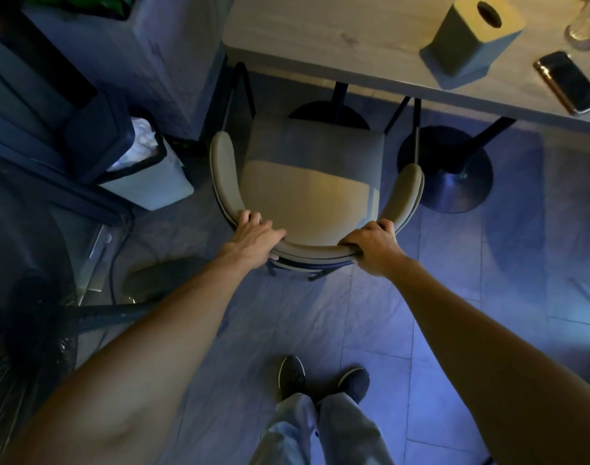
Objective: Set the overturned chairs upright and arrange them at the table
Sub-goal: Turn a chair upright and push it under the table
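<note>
The chair (307, 182) stands upright on the floor, its seat front partly under the edge of the worktop (354, 41). The left hand (253, 238) and the right hand (374, 245) each have their fingers closed around the curved backrest, one at each side of its rear bend.

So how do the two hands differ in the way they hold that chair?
The left hand lies flatter over the chair's curved backrest, fingers spread forward, while the right hand curls tighter, its knuckles bent over the rail. The left hand sits nearer the bin-side bend, the right hand nearer the table-leg side. Both grip the same upright chair's backrest.
</note>
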Motion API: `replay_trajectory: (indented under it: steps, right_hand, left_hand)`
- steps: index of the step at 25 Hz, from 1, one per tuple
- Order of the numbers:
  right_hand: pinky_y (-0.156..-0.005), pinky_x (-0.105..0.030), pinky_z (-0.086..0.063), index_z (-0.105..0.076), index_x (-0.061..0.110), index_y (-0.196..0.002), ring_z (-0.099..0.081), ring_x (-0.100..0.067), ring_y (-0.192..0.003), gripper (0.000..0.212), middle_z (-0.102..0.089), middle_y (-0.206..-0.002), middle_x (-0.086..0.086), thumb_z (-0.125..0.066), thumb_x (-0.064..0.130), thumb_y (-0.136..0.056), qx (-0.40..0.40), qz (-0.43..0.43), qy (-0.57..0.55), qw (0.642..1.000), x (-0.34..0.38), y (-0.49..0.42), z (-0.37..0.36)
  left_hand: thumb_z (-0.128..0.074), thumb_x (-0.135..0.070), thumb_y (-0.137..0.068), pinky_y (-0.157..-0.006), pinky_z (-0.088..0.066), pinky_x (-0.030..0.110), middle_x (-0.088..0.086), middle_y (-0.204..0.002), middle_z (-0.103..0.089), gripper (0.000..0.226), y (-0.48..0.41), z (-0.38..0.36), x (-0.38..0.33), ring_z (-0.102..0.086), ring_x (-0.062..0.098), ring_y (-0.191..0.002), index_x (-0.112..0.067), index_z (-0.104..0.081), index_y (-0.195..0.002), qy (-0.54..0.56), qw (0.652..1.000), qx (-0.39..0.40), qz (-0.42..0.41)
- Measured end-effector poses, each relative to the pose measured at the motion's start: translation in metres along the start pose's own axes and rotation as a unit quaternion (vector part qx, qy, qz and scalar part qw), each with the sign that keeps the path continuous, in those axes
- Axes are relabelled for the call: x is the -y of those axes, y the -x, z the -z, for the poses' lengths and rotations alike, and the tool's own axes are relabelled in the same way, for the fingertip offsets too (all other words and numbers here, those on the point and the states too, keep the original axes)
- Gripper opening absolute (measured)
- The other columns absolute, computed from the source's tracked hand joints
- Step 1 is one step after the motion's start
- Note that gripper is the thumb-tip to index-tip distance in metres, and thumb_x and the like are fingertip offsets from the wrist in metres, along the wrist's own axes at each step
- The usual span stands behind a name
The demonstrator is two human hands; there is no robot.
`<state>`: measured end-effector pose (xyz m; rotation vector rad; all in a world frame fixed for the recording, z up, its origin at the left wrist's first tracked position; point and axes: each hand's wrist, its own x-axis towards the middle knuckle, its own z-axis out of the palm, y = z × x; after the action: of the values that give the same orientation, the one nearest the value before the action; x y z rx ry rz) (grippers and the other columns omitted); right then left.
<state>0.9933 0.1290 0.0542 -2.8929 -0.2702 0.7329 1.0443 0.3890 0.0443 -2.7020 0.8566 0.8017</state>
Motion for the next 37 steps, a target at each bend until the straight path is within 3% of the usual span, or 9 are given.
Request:
replay_trajectory:
  steps: [6,10,20,37]
  right_hand:
    - [-0.113,-0.055,-0.022,-0.06,0.026,-0.122,-0.049,-0.029,-0.117,0.032,-0.065,-0.117,-0.002,-0.063,0.023,-0.091,0.017,-0.072,0.102,0.992,0.041,-0.009,-0.016]
    - [-0.112,-0.052,-0.024,-0.064,0.024,-0.118,-0.051,-0.03,-0.114,0.027,-0.067,-0.111,-0.003,-0.059,0.019,-0.091,-0.019,-0.085,0.086,0.992,0.049,-0.009,-0.025]
    - [-0.11,-0.052,-0.027,-0.065,0.023,-0.116,-0.047,-0.031,-0.116,0.024,-0.067,-0.111,-0.003,-0.059,0.02,-0.093,0.01,-0.092,0.056,0.994,0.054,-0.025,-0.017]
    - [-0.106,-0.05,-0.026,-0.066,0.029,-0.116,-0.046,-0.026,-0.11,0.028,-0.066,-0.106,0.003,-0.063,0.021,-0.09,-0.011,-0.087,0.039,0.995,0.053,-0.034,-0.014]
  left_hand:
    - [-0.061,-0.034,-0.095,-0.106,-0.024,0.053,0.008,-0.13,-0.053,0.043,0.0,0.005,0.001,-0.041,0.032,-0.124,-0.028,-0.049,-0.136,0.008,1.0,0.01,-0.012]
    - [-0.061,-0.028,-0.095,-0.107,-0.024,0.052,0.007,-0.133,-0.051,0.047,0.002,0.007,0.003,-0.04,0.03,-0.126,-0.029,-0.046,-0.139,0.005,1.0,0.004,-0.023]
    - [-0.063,-0.035,-0.093,-0.103,-0.027,0.051,0.004,-0.127,-0.054,0.042,-0.008,0.006,0.026,-0.042,0.027,-0.121,-0.03,-0.05,-0.133,0.002,0.999,-0.016,-0.052]
    - [-0.064,-0.036,-0.093,-0.105,-0.025,0.052,0.005,-0.13,-0.054,0.044,-0.018,0.014,0.031,-0.044,0.032,-0.122,-0.03,-0.052,-0.135,-0.005,0.999,-0.022,-0.023]
